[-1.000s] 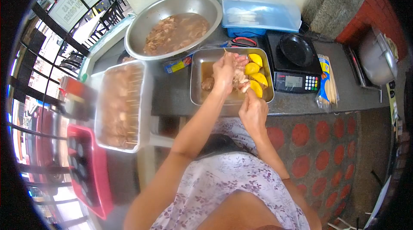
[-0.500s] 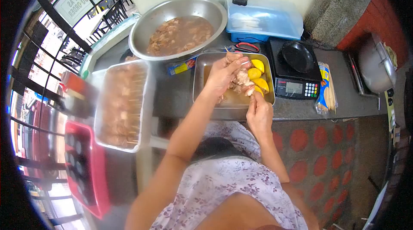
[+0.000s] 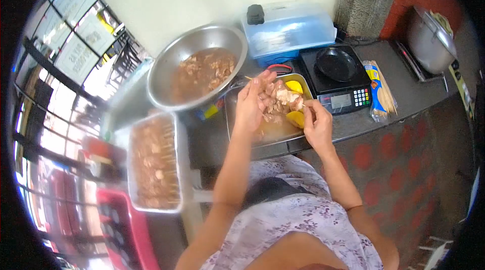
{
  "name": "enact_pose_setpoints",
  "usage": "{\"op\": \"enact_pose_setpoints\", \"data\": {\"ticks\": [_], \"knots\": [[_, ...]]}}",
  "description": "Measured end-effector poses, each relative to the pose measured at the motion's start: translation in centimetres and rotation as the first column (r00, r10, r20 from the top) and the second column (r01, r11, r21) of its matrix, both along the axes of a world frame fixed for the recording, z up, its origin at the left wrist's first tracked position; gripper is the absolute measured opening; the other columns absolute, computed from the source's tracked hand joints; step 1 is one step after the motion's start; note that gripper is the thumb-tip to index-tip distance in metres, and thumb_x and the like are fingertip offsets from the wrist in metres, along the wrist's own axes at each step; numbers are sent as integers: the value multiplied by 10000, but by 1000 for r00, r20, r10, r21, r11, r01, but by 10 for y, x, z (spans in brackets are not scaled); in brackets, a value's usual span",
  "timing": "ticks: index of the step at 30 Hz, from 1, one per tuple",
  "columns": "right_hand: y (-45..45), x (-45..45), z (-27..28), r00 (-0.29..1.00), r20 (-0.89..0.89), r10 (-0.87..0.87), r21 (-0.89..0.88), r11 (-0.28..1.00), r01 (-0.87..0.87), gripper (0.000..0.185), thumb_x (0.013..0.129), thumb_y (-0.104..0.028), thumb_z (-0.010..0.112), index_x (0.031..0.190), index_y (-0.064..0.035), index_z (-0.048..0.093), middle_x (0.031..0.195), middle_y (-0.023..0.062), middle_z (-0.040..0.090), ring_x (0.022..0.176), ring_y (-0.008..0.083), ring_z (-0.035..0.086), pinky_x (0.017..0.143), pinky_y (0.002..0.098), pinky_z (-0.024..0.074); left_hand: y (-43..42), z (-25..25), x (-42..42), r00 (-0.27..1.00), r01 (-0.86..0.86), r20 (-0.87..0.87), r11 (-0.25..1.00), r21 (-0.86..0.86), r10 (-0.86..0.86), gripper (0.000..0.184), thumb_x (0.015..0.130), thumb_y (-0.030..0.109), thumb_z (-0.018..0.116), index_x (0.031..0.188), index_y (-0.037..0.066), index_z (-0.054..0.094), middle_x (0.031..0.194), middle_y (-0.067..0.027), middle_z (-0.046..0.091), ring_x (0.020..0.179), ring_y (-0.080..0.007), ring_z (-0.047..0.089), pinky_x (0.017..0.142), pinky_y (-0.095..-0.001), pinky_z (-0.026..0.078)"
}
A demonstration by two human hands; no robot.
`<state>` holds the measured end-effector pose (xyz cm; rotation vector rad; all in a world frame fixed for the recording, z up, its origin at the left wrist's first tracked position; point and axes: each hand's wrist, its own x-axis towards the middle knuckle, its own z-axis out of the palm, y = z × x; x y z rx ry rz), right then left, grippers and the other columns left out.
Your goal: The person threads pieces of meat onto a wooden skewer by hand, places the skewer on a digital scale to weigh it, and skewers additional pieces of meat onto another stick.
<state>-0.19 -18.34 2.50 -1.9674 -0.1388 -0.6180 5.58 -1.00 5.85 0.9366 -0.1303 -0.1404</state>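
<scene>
A skewer of raw meat (image 3: 283, 97) is held above a steel tray (image 3: 294, 141) with brownish liquid and yellow pieces (image 3: 294, 86). My left hand (image 3: 251, 103) is at the skewer's left end, where a thin stick tip pokes out; its fingers lie around the meat. My right hand (image 3: 318, 121) pinches the right end of the skewer with thumb and fingers. To the left, a white container (image 3: 180, 184) holds several meat skewers lying side by side. Behind the tray stands a large steel basin (image 3: 236, 42) with meat chunks in cloudy liquid.
A digital scale (image 3: 341, 101) with a black dish stands right of the tray, beside a pack of bamboo sticks (image 3: 384, 93). Behind are a blue lidded box (image 3: 288, 32) and red-handled scissors (image 3: 279, 66). A pot (image 3: 429, 40) is far right, a pink crate (image 3: 139, 229) lower left.
The view has turned, so the counter items appear shifted and tilted. The skewer, still between both hands, now lies closer to level above the tray.
</scene>
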Motion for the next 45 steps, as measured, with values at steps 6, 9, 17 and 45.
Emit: {"op": "enact_pose_setpoints", "data": {"ticks": [6,9,17,45], "knots": [[-8,9,2,996,92,1,-23,1000,1,95,818,4,600,895,9,657,726,102,544,615,176,548,557,293,426,0,-12,-3,996,-20,87,999,39,17,486,905,50,560,1354,25,376,1265,-143,541,1097,-205,567,909,-308,488],[-13,9,5,996,87,15,-79,997,-9,103,797,9,615,884,-3,670,728,114,561,666,224,570,594,314,439,0,-9,-6,997,-70,47,997,36,68,471,907,43,554,1344,4,384,1249,-141,551,1108,-205,559,923,-318,479],[-20,10,7,995,101,4,-344,938,31,147,763,-28,634,901,-42,679,803,141,590,817,326,558,706,407,449,7,-10,-2,997,-32,-70,999,4,32,531,958,376,461,1323,-5,399,1280,-144,538,1142,-236,541,911,-355,423],[43,-11,1,990,-128,57,-173,982,-78,139,888,-84,485,821,15,555,714,245,572,701,438,569,587,466,424,2,-36,33,994,-44,-104,983,-181,25,396,1007,281,337,1116,-73,475,1142,-248,567,1024,-328,594,871,-420,488]]}}
